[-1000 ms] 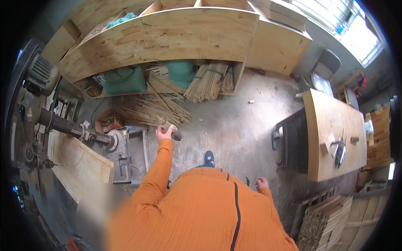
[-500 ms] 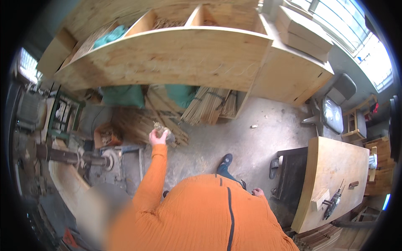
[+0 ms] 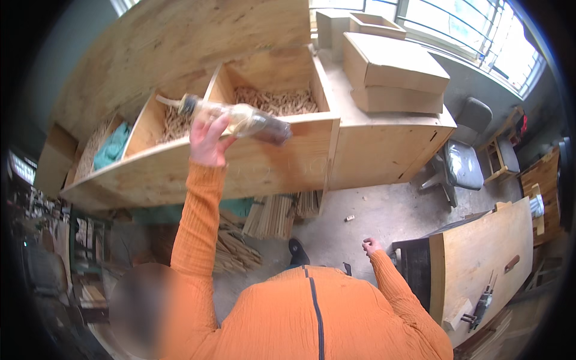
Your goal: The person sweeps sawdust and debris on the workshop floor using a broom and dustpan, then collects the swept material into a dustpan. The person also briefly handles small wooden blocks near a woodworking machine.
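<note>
At the front rim of a long wooden bin (image 3: 252,168), a clear bottle (image 3: 243,121) hangs slantwise in the left hand (image 3: 209,141), whose fingers and thumb are wrapped round its capped half. The dark cap end points up and to the left; the opposite end dips to the right, with something dark brown inside, too blurred to name. The picture does not settle whether bottle and rim touch.

The bin shows 3 compartments. The right compartment (image 3: 273,72) has short wood pieces (image 3: 288,103) heaped over its floor. The middle compartment (image 3: 144,126) holds similar pieces, partly hidden behind the bottle and hand. In the left compartment (image 3: 99,173) lies a crumpled teal cloth or bag beside pale wood bits.

The right hand (image 3: 371,246) is low and well apart from the bin, near the table (image 3: 489,258); its fingers look loosely bent, but it is too small to tell how far they close or if anything is within.

To the bin's right, a wooden cabinet (image 3: 390,150) carries a large cardboard box (image 3: 396,63), its contents not visible, and behind it a smaller open-topped box (image 3: 375,29). Below the bin are bundled sticks (image 3: 270,216). On the table lie a drill (image 3: 481,309) and a pale block (image 3: 458,314).
</note>
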Demonstrator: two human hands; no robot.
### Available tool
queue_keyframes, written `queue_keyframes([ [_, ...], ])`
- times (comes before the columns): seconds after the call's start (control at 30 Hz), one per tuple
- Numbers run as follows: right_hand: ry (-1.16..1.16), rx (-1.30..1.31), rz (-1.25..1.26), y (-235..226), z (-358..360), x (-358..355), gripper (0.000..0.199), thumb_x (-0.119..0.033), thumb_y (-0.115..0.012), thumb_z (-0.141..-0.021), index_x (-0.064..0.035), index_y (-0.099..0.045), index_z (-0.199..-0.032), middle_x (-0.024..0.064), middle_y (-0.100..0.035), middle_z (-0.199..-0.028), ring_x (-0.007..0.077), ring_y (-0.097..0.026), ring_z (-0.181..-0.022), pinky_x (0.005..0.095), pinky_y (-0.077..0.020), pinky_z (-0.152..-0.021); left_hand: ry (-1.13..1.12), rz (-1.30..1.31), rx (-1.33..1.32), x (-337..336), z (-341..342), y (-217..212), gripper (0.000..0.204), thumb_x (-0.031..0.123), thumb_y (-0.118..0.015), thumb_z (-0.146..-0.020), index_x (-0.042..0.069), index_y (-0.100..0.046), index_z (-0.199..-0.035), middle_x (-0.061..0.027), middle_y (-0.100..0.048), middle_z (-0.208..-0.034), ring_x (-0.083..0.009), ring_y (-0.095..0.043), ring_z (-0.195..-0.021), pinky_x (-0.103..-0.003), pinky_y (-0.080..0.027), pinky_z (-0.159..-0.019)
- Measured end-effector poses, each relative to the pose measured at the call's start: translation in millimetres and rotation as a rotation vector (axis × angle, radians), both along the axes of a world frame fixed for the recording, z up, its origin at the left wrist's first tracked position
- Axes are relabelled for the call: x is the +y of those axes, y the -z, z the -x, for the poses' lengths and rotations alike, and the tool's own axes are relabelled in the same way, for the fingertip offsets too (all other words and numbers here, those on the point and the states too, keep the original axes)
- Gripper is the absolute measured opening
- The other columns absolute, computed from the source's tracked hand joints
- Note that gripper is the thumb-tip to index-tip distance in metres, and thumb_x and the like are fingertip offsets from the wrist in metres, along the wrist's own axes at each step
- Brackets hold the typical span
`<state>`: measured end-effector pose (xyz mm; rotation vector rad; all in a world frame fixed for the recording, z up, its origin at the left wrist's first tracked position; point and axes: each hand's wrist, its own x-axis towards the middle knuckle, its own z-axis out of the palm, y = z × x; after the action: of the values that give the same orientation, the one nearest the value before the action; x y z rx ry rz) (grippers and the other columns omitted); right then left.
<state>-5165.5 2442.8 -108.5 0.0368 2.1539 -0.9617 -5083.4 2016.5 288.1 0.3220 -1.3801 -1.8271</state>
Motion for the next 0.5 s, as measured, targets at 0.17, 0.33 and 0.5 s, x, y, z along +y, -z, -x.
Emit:
queue_keyframes([
  [0.17,-0.017,0.102,0.009,34,18,3,0.027,-0.02,-0.058,-0.075,-0.008,-0.059,-0.099,0.0095,-0.061,-0.071,0.0166,-0.054,-0.051,0.0315,-0.046,-0.047,0.144,0.091,-0.062,-3,170,-59,0.023,0.011,-0.064,-0.075,0.013,-0.052,-0.094,-0.0012,-0.057,-0.091,-0.015,-0.058,-0.082,-0.03,-0.052,-0.059],
  [0.33,0.113,-0.159,-0.058,-3,16,-14,0.038,-0.036,-0.058,-0.069,-0.0082,-0.064,-0.094,0.0145,-0.064,-0.088,0.0269,-0.059,-0.088,0.0358,-0.0454,-0.08,0.037,0.243,-0.143,-22,269,-57,0.026,0.016,-0.073,-0.068,0.009,-0.057,-0.086,-0.0021,-0.06,-0.082,-0.0115,-0.058,-0.07,-0.025,-0.049,-0.056],
  [0.5,0.138,-0.173,-0.21,26,44,48,0.023,-0.017,-0.057,-0.074,-0.0037,-0.061,-0.092,0.0076,-0.057,-0.062,0.0174,-0.052,-0.049,0.0319,-0.0435,-0.043,-0.016,0.531,-0.195,-2,386,-46,0.022,0.015,-0.071,-0.07,0.007,-0.056,-0.084,-0.0018,-0.06,-0.076,-0.0127,-0.057,-0.071,-0.026,-0.048,-0.062],
])
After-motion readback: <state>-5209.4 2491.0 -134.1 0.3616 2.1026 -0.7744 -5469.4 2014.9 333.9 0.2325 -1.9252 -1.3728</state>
